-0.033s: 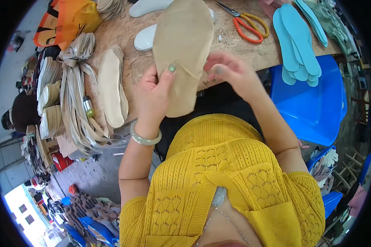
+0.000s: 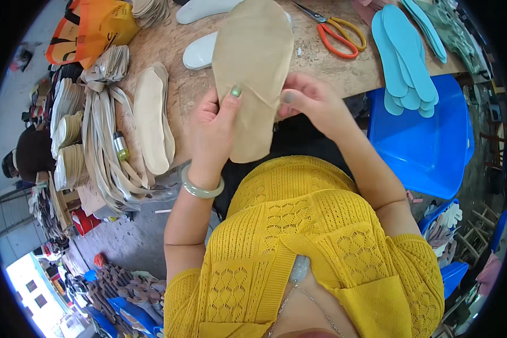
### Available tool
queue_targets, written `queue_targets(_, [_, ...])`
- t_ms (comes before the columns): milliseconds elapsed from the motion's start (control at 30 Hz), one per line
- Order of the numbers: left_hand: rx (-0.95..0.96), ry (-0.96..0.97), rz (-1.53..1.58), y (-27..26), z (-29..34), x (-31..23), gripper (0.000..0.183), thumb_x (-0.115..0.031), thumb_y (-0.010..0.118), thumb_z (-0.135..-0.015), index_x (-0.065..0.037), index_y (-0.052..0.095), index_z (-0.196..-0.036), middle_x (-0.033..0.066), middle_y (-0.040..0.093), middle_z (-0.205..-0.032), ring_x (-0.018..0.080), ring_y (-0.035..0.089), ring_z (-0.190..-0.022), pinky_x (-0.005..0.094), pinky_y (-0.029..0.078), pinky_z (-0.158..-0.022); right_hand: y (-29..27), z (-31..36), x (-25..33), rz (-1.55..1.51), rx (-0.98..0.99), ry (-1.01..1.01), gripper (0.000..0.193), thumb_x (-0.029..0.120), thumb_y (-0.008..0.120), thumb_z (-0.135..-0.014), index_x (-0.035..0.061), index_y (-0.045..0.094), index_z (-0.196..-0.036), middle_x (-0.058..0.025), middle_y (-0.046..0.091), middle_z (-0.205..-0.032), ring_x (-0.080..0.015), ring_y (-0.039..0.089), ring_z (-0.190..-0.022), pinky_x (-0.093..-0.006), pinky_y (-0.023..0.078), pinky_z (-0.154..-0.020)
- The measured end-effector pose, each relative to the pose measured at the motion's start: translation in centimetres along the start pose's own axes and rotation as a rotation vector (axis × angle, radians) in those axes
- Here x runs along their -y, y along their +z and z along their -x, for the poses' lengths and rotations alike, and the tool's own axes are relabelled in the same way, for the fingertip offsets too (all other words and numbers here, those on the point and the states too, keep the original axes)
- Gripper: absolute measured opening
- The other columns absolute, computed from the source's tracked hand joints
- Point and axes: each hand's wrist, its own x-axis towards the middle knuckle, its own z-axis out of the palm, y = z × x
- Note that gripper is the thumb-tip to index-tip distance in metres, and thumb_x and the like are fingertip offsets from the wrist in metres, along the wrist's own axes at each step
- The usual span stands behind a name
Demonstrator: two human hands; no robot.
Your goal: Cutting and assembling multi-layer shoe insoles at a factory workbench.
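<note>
A beige shoe insole [image 2: 253, 50] is held up over the front edge of the table, its broad end away from me. My left hand [image 2: 215, 121] grips its left edge, the thumb lying across the face and the fingers behind it. A crease runs slantwise over its narrower half. On the opposite edge my right hand [image 2: 312, 104] is closed, thumb and fingers pinching the rim of the insole; the fingertips are partly hidden. Behind the held piece lie a white insole-shaped piece [image 2: 199, 53] and another white one [image 2: 205, 9], both partly covered.
Scissors [image 2: 341, 36] with red and yellow handles lie beyond my right hand. Blue insoles [image 2: 409, 50] overhang the table edge above a blue plastic bin [image 2: 422, 146]. To the left are stacked beige insoles [image 2: 152, 121], beige strips [image 2: 101, 146], a small bottle [image 2: 120, 146] and an orange bag [image 2: 90, 31].
My right hand has come in against the insole's right edge, its thumb and fingers now closed there. The insole and my left hand have shifted slightly to the right.
</note>
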Motion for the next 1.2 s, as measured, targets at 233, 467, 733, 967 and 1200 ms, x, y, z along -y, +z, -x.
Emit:
queue_targets(233, [0.029,0.021,0.051,1.5,-0.2,2.2,0.026,-0.021,0.054,-0.098,0.001,0.059,-0.112,0.0036,0.066,-0.096,0.0081,0.059,-0.086,0.0253,0.049,-0.076,0.6,-0.8,-1.8,0.377,-0.145,-0.125,0.041,0.033,0.061,-0.093,-0.0019,0.066,-0.072,-0.0037,0.057,-0.053,-0.0101,0.055,-0.049,-0.0256,0.043,-0.047])
queue_targets(467, [0.001,0.035,-0.075,1.3,-0.2,2.6,0.029,-0.024,0.050,-0.100,0.001,0.059,-0.113,0.0032,0.066,-0.096,0.0076,0.058,-0.086,0.0243,0.048,-0.075,0.6,-0.5,-1.2,0.381,-0.141,-0.094,0.046,0.037,0.062,-0.092,-0.0017,0.065,-0.067,-0.0034,0.056,-0.053,-0.0087,0.052,-0.048,-0.0248,0.041,-0.046])
queue_targets(733, [-0.008,-0.022,0.233,1.5,0.1,2.6,0.033,-0.028,0.048,-0.101,0.001,0.060,-0.110,0.0000,0.064,-0.091,0.0051,0.054,-0.079,0.0223,0.046,-0.070,0.6,-0.9,-1.2,0.212,-0.110,0.041,0.037,0.033,0.062,-0.093,-0.0018,0.068,-0.080,-0.0023,0.063,-0.064,-0.0068,0.057,-0.055,-0.0206,0.045,-0.050])
queue_targets(967, [-0.062,0.091,-0.217,1.0,0.1,3.2,0.035,-0.032,0.049,-0.101,0.000,0.063,-0.100,-0.0053,0.053,-0.075,0.0034,0.041,-0.067,0.0200,0.036,-0.059,2.2,-1.0,-3.0,0.139,-0.114,-0.098,0.032,0.017,0.069,-0.087,-0.0049,0.061,-0.108,-0.0069,0.068,-0.096,-0.0111,0.064,-0.083,-0.0263,0.053,-0.076])
queue_targets(1200, [-0.015,-0.088,0.189,1.0,-0.2,3.7,0.035,-0.031,0.047,-0.101,0.001,0.062,-0.104,0.0043,0.065,-0.095,0.0076,0.059,-0.085,0.0233,0.049,-0.075,1.2,-2.2,-4.8,-0.152,-0.202,0.011,0.024,0.021,0.065,-0.091,-0.0006,0.064,-0.100,-0.0039,0.068,-0.084,-0.0084,0.064,-0.069,-0.0218,0.051,-0.058])
